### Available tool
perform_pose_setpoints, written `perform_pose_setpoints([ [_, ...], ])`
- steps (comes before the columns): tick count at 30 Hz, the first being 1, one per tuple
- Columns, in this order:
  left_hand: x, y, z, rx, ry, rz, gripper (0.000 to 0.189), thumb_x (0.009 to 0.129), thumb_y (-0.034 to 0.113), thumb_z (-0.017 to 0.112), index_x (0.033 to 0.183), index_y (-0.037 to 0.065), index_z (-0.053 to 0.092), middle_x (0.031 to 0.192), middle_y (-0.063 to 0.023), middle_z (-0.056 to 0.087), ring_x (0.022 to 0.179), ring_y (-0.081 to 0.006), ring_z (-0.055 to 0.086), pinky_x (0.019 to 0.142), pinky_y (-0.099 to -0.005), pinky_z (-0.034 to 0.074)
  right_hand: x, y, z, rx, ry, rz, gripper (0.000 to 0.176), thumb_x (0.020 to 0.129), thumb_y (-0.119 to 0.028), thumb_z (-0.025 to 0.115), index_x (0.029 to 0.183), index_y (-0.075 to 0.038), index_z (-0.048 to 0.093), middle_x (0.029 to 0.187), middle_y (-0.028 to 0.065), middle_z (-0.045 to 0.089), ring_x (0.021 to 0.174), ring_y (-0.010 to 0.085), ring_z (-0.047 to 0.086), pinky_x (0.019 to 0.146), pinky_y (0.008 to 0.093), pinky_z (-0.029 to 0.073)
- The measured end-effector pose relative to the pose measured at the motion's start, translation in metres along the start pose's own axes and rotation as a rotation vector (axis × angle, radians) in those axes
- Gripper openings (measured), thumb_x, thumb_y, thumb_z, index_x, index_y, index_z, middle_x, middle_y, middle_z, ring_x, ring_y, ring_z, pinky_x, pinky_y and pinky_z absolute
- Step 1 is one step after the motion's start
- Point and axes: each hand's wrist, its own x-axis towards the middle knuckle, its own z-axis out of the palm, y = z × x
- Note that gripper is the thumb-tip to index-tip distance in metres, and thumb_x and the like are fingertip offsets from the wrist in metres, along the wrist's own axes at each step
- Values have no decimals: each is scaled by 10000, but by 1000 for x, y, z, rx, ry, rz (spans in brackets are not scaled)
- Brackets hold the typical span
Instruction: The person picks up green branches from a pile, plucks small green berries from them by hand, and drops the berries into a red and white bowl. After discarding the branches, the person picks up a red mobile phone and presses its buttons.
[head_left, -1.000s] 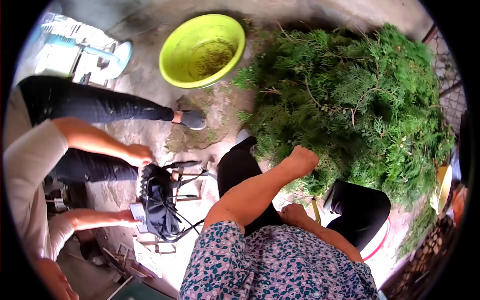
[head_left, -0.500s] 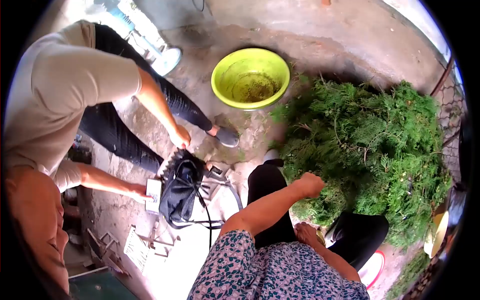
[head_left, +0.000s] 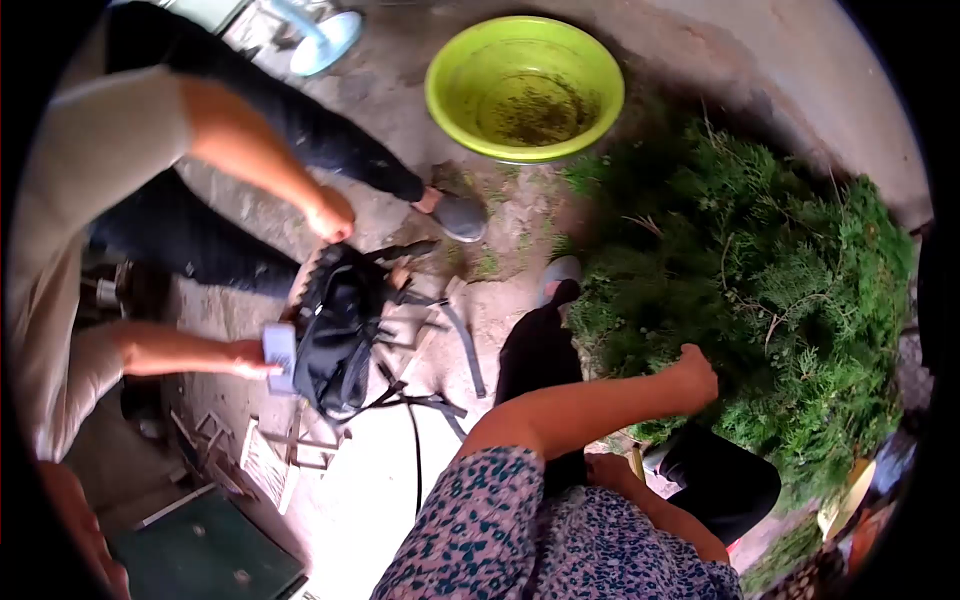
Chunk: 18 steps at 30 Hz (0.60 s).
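My left hand (head_left: 692, 380) is closed in a fist over the near side of a large heap of green conifer branches (head_left: 800, 290). Whatever may be inside that fist is hidden. Low by my lap is my right hand (head_left: 612, 472), its fingers mostly covered by my left forearm. A thin yellow strip (head_left: 637, 462) shows right beside it. My legs in dark trousers are on either side of the hands, and the branches reach up to my knees.
At left, another person's hand (head_left: 330, 215) is at the top of a black backpack (head_left: 335, 340); their other hand holds a phone-like box (head_left: 280, 358). A muddy lime-green basin (head_left: 450, 95) stands ahead. Behind the backpack lie small wooden frames (head_left: 265, 465) and a dark green board (head_left: 205, 550).
My left hand has moved right across the branches, still closed. The view has shifted, so the basin appears higher and larger. The other person's backpack and box appear farther left.
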Motion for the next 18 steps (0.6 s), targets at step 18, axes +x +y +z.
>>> perform_pose_setpoints([
  [18, 33, -82, -17, 6, 92, 16, 224, 724, 219, 531, 797, 48, 655, 848, -144, 597, 819, -310, 534, 838, -571, 357, 52, -11, -74, 279, 52, 46, 374, 766, -414, 606, 735, -41, 630, 699, 159, 623, 658, 334, 610, 606, 420, 479],
])
